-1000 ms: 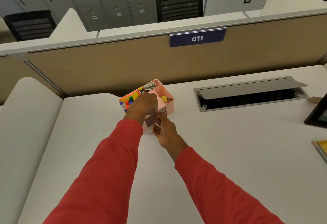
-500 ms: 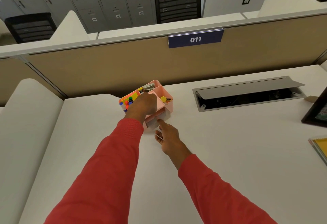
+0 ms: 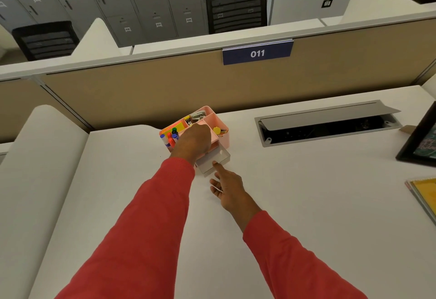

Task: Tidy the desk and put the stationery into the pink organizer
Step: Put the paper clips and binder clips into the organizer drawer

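While the left hand (image 3: 194,140) clamps over the pink organizer (image 3: 223,139) at the table's (image 3: 306,192) far edge to steady it, the right hand (image 3: 227,186), open with forefinger straight, touches its half-open drawer (image 3: 221,156), likely pushing it closed.

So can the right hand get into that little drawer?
Probably yes. The drawer sticks out, open on top, the right hand touches its front with one finger, and nothing lies between. The left hand holds the organizer.
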Demonstrator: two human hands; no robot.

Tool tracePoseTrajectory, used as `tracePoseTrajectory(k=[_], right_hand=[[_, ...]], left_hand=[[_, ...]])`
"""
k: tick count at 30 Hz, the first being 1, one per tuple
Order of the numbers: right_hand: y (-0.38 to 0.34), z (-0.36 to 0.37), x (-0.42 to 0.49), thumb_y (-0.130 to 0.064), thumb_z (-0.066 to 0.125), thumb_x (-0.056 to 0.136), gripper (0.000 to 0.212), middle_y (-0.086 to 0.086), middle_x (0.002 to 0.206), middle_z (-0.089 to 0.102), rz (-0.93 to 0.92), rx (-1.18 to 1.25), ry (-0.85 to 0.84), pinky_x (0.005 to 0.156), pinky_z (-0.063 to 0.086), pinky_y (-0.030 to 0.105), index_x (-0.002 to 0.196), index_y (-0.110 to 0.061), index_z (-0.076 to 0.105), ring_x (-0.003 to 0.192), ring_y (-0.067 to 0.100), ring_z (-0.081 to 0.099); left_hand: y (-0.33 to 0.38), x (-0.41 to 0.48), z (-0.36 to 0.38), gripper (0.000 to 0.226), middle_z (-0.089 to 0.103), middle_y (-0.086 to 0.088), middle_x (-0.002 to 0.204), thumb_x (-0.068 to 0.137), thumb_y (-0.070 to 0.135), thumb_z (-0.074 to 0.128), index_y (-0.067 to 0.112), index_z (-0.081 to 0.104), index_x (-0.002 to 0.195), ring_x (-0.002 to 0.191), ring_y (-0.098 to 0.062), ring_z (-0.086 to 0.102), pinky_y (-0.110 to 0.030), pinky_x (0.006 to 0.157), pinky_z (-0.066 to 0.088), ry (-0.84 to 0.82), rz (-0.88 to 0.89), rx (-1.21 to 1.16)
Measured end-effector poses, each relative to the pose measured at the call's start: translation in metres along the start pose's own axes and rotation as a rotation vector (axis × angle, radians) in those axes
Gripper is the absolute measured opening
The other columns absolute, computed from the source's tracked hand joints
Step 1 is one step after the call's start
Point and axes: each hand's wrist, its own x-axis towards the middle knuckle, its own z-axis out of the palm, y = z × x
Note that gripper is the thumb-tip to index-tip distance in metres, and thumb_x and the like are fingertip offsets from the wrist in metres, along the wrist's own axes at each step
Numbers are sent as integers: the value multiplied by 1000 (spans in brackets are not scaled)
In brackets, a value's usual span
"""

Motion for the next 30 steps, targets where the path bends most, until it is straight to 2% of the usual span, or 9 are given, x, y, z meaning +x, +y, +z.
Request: tracePoseTrajectory(k=[4, 6, 8, 11, 14, 17, 20, 24, 30], right_hand=[[-5, -31, -15, -40, 73, 88, 26, 4, 103, 64, -75, -115, -15, 78, 58, 34, 91, -18, 60, 90, 18, 66], [-10, -60, -30, -36, 71, 90, 22, 7, 110, 66, -142, -248, -85, 83, 57, 36, 96, -17, 63, 90, 20, 67], [-15, -96, -48, -33, 69, 92, 21, 7, 111, 69, -243, -502, -160, 85, 57, 36, 103, -15, 67, 91, 21, 69], [-16, -158, -73, -26, 71, 90, 12, -4, 97, 74, -447, -844, -191, 79, 56, 29, 99, -18, 73, 86, 16, 71], [-3, -213, -92, -21, 72, 88, 8, -11, 92, 72, -565, -1174, -145, 73, 53, 19, 95, -20, 75, 79, 6, 67], [25, -258, -103, -18, 71, 87, 9, -10, 92, 67, -577, -1454, -182, 73, 53, 26, 94, -23, 72, 78, 7, 63], [56, -290, -112, -23, 69, 89, 16, -9, 103, 63, -653, -1692, -200, 78, 49, 30, 105, -26, 66, 93, 12, 59], [84, -300, -114, -20, 67, 87, 17, -9, 101, 59, -841, -1811, -166, 75, 48, 29, 102, -26, 61, 94, 14, 57], [96, -297, -108, -11, 54, 92, 15, -6, 97, 58, -797, -1758, -51, 72, 44, 26, 102, -22, 58, 91, 14, 54]], left_hand=[[7, -20, 10, 39, 63, -12, 119, 98, 25, 57, 7, 54, 132, 97, -25, 61, -36, 84, 53, 121, 35, 37], [14, -37, 20, 31, 65, -13, 115, 98, 23, 54, 7, 59, 125, 97, -29, 64, -41, 83, 56, 225, 78, 22], [25, -65, 37, 28, 66, -13, 116, 97, 16, 54, 9, 61, 123, 100, -31, 64, -43, 85, 56, 336, 81, -130], [43, -122, 82, 34, 63, -8, 128, 94, 12, 59, 11, 62, 128, 117, -27, 58, -38, 101, 49, 444, 146, -390], [55, -184, 144, 36, 62, -5, 128, 92, 17, 64, 12, 63, 127, 118, -23, 56, -35, 100, 44, 398, 269, -526], [66, -228, 209, 35, 63, 0, 121, 89, 18, 69, 15, 64, 123, 109, -19, 60, -31, 94, 48, 286, 267, -609], [78, -259, 258, 33, 61, 4, 118, 88, 18, 68, 19, 63, 121, 107, -14, 59, -29, 93, 48, 171, 264, -663], [92, -279, 289, 35, 59, 9, 117, 88, 21, 64, 21, 63, 123, 109, -8, 54, -25, 92, 45, 93, 305, -640], [93, -282, 290, 23, 62, 14, 108, 93, 21, 58, 26, 68, 114, 102, -5, 52, -26, 84, 49, 90, 344, -586]])
